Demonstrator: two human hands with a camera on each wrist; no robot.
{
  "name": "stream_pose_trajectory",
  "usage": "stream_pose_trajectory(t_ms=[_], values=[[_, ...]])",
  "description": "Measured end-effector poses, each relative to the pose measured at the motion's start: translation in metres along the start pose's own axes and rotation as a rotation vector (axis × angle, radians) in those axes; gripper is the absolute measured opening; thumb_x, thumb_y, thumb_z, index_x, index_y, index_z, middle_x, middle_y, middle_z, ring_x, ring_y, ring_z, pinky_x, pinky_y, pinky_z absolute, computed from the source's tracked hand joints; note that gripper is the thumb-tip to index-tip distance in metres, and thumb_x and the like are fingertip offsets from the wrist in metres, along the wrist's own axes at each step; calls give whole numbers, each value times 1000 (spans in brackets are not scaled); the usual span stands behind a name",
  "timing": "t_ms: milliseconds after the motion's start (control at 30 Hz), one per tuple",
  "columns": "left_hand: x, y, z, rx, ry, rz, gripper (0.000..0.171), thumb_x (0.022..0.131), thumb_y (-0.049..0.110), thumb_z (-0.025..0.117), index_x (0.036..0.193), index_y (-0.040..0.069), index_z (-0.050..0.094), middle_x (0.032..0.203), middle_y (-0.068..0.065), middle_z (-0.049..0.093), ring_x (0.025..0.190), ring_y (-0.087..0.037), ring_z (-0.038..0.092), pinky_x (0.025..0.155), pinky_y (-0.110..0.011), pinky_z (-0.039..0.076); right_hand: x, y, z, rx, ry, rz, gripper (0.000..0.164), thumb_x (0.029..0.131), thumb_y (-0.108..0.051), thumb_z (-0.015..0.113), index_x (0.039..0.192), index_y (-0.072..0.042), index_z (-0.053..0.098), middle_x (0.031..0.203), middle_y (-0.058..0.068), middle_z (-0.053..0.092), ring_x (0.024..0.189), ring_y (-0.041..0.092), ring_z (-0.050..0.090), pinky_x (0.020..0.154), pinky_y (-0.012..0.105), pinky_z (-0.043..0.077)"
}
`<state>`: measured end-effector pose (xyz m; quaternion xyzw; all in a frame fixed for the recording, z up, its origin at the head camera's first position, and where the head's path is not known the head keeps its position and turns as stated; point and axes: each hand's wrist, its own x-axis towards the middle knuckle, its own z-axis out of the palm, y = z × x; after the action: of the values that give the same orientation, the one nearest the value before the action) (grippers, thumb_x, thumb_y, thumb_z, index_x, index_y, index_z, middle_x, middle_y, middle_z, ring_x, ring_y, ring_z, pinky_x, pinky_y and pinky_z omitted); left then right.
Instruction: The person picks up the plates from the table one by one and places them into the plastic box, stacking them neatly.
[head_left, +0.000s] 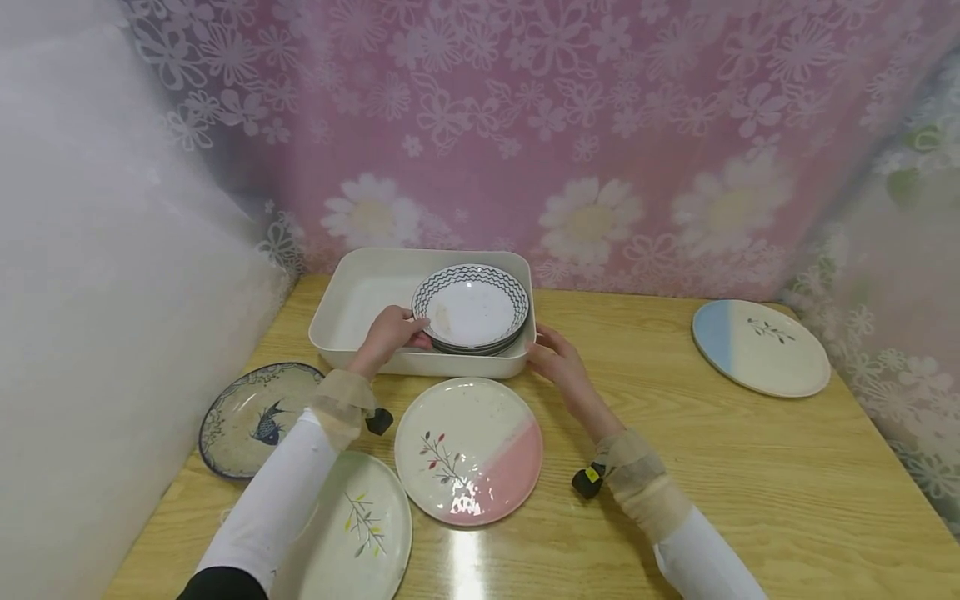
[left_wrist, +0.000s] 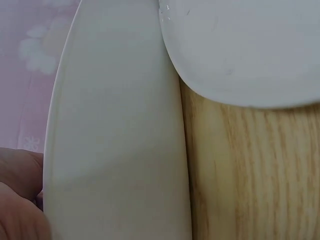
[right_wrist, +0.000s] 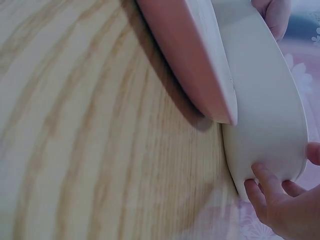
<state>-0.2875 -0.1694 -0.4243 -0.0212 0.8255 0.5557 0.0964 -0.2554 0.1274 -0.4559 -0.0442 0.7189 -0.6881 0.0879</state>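
A white rectangular bin (head_left: 352, 304) stands at the back of the table. Stacked in its right part are shallow plates, the top plate (head_left: 472, 308) white with a black wavy rim. My left hand (head_left: 390, 333) reaches over the bin's front wall and pinches the left edge of the top plate, thumb above and fingers lower down. On the outside of the bin's front right corner, my right hand (head_left: 564, 371) rests its fingertips (right_wrist: 260, 172), with the thumb near the rim. A cream-and-pink plate (head_left: 468, 450) lies on the table just in front of the bin.
To the left is a blue fish-patterned plate (head_left: 240, 417), partly behind my left forearm. A cream plate with a yellow-leaf twig (head_left: 375, 508) lies at the front left. The blue-and-cream plate (head_left: 772, 350) sits at the far right. A flowered cloth (head_left: 480, 125) hangs behind the table (head_left: 750, 475).
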Motion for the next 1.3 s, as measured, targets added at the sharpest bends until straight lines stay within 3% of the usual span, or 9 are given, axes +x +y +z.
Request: stream_pose_trajectory(t_ms=[300, 467, 667, 833, 967, 1067, 1200, 1300], values=[[5, -1, 8, -14, 11, 23, 36, 105, 12, 54, 131, -14, 53, 69, -2, 71, 55, -4, 67, 65, -20, 60, 1, 4, -5, 6, 23, 3, 54, 105, -10, 51, 156, 1, 33, 152, 28, 39, 135, 43, 47, 113, 47, 43], [8, -1, 10, 2, 89, 30, 53, 105, 17, 56, 149, -7, 39, 70, -1, 69, 53, -4, 64, 57, -18, 57, -1, 3, -7, 5, 33, -9, 54, 105, -11, 50, 155, 1, 34, 152, 27, 39, 135, 44, 47, 113, 47, 43], [11, -1, 15, 8, 172, 44, 51, 104, 18, 54, 149, -3, 43, 71, -2, 66, 50, -4, 58, 52, -15, 52, -1, 2, -11, -8, 31, 0, 55, 105, -11, 51, 156, 0, 33, 153, 27, 39, 136, 43, 47, 112, 47, 43], [12, -2, 18, -51, 237, 114, 42, 104, 17, 53, 142, 0, 52, 73, -3, 65, 48, -5, 55, 49, -16, 50, 1, -1, -23, -62, -38, -3, 57, 104, -12, 54, 156, 2, 33, 152, 30, 41, 132, 45, 50, 109, 50, 46], [10, -5, 17, -36, 207, 168, 35, 105, 23, 53, 129, 1, 65, 73, -3, 63, 50, -6, 54, 49, -16, 47, -3, -1, -42, -93, -121, -11, 53, 104, -9, 54, 153, 6, 36, 148, 34, 45, 128, 46, 54, 108, 52, 47], [6, -8, 13, 7, 160, 213, 35, 107, 27, 52, 121, 1, 70, 75, -4, 61, 53, -7, 54, 50, -17, 44, -10, -6, -63, -127, -135, -23, 49, 106, -10, 50, 150, 9, 38, 145, 36, 46, 125, 43, 56, 108, 55, 46], [0, -11, 7, -7, 119, 287, 38, 107, 30, 52, 120, 0, 71, 79, -12, 61, 55, -8, 52, 51, -17, 43, -23, -16, -110, -236, -45, -64, 50, 109, -22, 48, 149, 8, 40, 144, 33, 49, 120, 29, 63, 104, 52, 50], [-6, -13, 3, -31, 108, 335, 38, 107, 31, 52, 119, 0, 71, 79, -14, 60, 54, -8, 49, 50, -18, 43, -37, -22, -156, -246, 84, -96, 41, 107, -26, 52, 143, -5, 52, 128, 10, 67, 106, 10, 67, 94, 36, 58]])
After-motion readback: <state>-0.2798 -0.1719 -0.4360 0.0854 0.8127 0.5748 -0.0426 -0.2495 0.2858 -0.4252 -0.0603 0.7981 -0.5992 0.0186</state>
